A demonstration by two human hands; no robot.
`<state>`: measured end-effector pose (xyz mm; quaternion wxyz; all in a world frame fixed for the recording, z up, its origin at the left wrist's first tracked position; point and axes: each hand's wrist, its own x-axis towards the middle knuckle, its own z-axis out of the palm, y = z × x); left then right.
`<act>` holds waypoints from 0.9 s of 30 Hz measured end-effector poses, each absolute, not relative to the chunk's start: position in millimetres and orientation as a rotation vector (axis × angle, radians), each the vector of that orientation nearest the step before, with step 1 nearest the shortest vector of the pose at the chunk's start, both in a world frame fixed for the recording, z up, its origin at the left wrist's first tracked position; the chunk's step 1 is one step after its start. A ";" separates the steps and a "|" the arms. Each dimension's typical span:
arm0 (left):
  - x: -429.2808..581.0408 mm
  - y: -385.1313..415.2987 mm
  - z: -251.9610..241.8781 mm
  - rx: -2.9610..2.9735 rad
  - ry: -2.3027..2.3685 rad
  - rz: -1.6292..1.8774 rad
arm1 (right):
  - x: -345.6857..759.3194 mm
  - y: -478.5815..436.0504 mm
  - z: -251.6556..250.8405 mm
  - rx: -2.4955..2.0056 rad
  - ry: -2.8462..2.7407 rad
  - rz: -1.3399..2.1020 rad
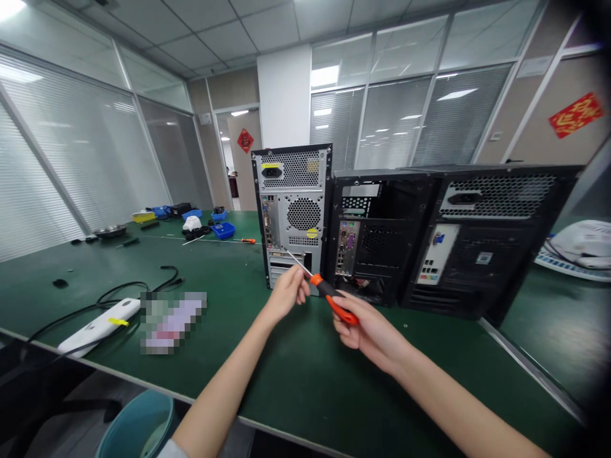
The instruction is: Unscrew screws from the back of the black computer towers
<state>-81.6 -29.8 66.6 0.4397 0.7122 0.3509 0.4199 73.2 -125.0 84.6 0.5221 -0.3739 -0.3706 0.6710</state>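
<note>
My right hand (365,324) is closed around the orange-and-black handle of a screwdriver (329,294). Its thin metal shaft slants up and left, with the tip at the back panel of a silver-backed computer tower (289,219), just above the expansion slots. Near the tip end, my left hand (289,292) has its thumb and fingers curled at the shaft, in front of the tower's lower part. Whether the tip sits in a screw is too small to tell. A dark opening shows among the slot covers to the right.
Two black computer towers (382,254) (487,245) stand close on the right. To the left lie a white power strip (102,324), black cables (124,283) and a blurred-out item (174,322). Farther back are blue trays (223,230) and another screwdriver (248,241). A teal bin (138,423) stands below the table edge.
</note>
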 end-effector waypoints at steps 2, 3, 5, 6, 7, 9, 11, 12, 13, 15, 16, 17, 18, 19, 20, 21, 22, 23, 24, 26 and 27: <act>-66.2 -34.5 57.0 1.861 0.835 0.975 | 92.7 -125.7 80.7 -0.911 -0.912 1.541; -59.4 -37.6 52.4 1.926 0.832 0.914 | 102.2 -126.2 78.5 -0.925 -0.916 1.524; -47.7 -43.8 43.4 2.144 0.832 0.794 | 120.2 -127.9 74.3 -0.957 -0.950 1.508; -42.8 -46.5 38.9 2.284 0.831 0.751 | 128.5 -129.0 72.4 -0.982 -0.977 1.490; -38.4 -48.7 34.4 2.427 0.811 0.711 | 136.2 -130.1 70.6 -1.005 -1.013 1.480; -30.6 -51.6 25.9 2.658 0.770 0.616 | 149.1 -132.2 67.0 -1.062 -1.068 1.451; -23.1 -53.3 18.9 2.817 0.720 0.521 | 158.6 -133.3 62.9 -1.107 -1.085 1.411; -19.2 -54.1 16.1 2.879 0.679 0.481 | 162.1 -133.4 60.5 -1.127 -1.091 1.389; -15.1 -55.1 13.9 2.933 0.630 0.452 | 164.8 -133.3 57.9 -1.144 -1.100 1.365; -6.5 -57.5 10.4 3.036 0.521 0.398 | 168.8 -132.6 52.6 -1.172 -1.120 1.318; -2.0 -58.9 9.0 3.083 0.482 0.383 | 170.3 -132.3 50.2 -1.183 -1.124 1.297; 2.3 -60.1 7.5 3.124 0.455 0.367 | 171.8 -132.0 47.9 -1.193 -1.129 1.279; 6.6 -61.2 5.9 3.161 0.451 0.358 | 173.2 -131.7 46.1 -1.203 -1.135 1.262; 10.6 -61.9 4.2 3.194 0.461 0.356 | 174.7 -131.6 44.6 -1.212 -1.144 1.245; 14.5 -62.4 2.5 3.223 0.477 0.354 | 176.1 -131.6 43.7 -1.221 -1.155 1.228; 18.0 -62.6 1.0 3.250 0.491 0.358 | 177.6 -131.7 43.1 -1.228 -1.166 1.209; 21.2 -62.6 -0.2 3.272 0.499 0.362 | 178.9 -131.8 43.0 -1.235 -1.174 1.189; 24.2 -62.8 -1.0 3.289 0.499 0.365 | 180.2 -132.0 43.2 -1.241 -1.180 1.170; 26.7 -63.0 -1.1 3.302 0.495 0.366 | 181.3 -132.2 43.6 -1.248 -1.182 1.154; 30.4 -64.6 0.6 3.313 0.497 0.343 | 183.1 -132.6 44.6 -1.263 -1.183 1.125; 31.5 -65.7 2.2 3.312 0.508 0.319 | 183.8 -132.9 45.0 -1.271 -1.186 1.110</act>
